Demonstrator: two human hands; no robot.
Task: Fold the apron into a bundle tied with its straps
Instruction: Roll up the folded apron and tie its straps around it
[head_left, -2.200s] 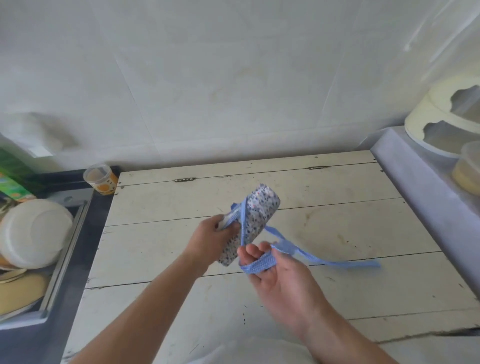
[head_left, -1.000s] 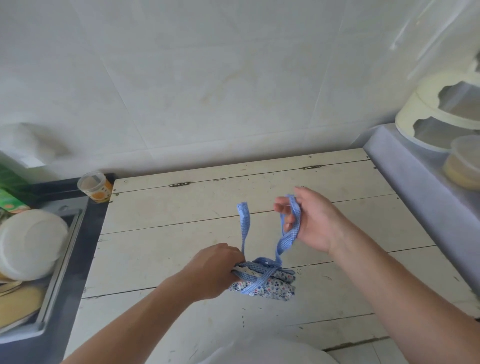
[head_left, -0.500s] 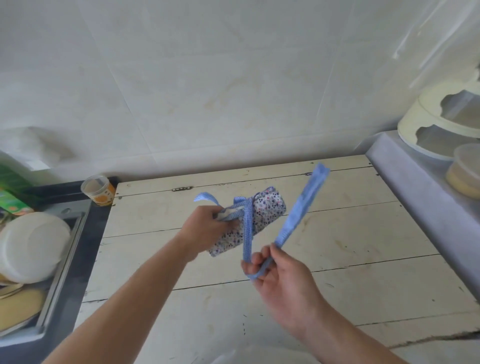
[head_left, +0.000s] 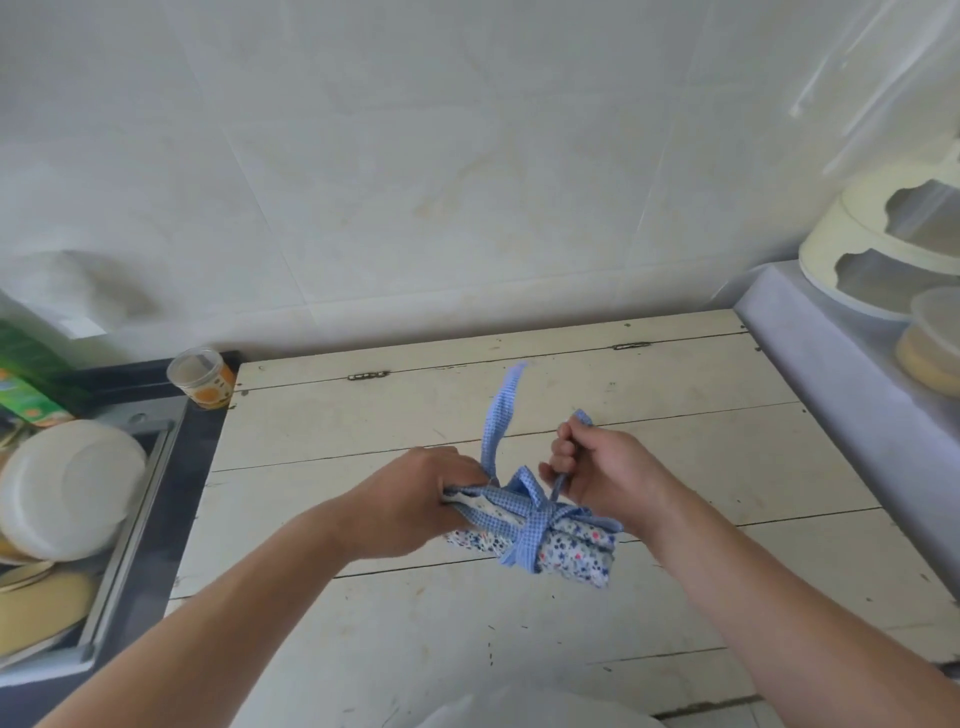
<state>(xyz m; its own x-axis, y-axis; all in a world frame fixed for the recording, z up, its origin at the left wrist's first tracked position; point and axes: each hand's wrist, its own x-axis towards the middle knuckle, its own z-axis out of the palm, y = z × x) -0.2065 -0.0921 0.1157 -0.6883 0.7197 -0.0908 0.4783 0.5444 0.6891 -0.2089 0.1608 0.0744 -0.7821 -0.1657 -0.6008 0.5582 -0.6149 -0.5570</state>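
Observation:
The floral apron (head_left: 571, 551) is rolled into a small bundle, held just above the white wooden table (head_left: 363, 415). Blue checked straps (head_left: 535, 519) cross over its middle. My left hand (head_left: 415, 499) grips the bundle's left end. My right hand (head_left: 602, 473) is curled round one strap, which runs taut down to the crossing. The other strap end (head_left: 498, 415) stands up loose between my hands.
A dish rack with white plates (head_left: 67, 488) fills the sink at the left. A small plastic cup (head_left: 202, 376) stands at the table's back left corner. On the right, a raised ledge (head_left: 831, 374) carries a cream plastic stand and a lidded container.
The bundle has come down and turned flat. My right hand moved from below it to its upper right, pulling the strap over it; the free end now points up.

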